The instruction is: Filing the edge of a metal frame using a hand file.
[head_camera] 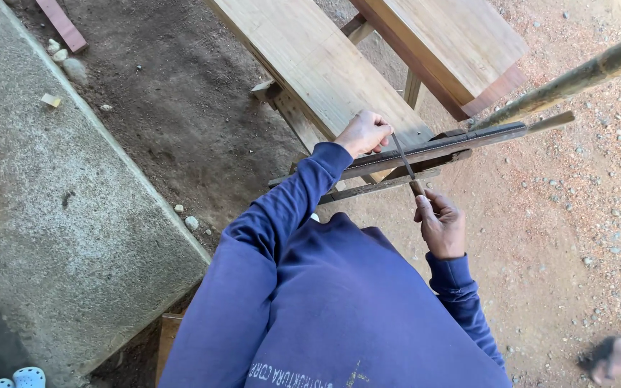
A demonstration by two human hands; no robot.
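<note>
Seemingly mid-stroke filing: left hand point(363, 134) pinches tip of file point(402, 158), right hand point(441, 225) grips handle at 5 o'clock; file crosses saw blade point(433, 146) clamped at bench point(325, 65) end. Next stroke likely needs steady, level push.

A single camera sits on the person's head and looks steeply down over the chest and blue sleeves. It is close to the hands point(404, 179), which fall near the middle of the view, with the wooden worktop point(325, 65) beyond them and bare ground all around.
</note>
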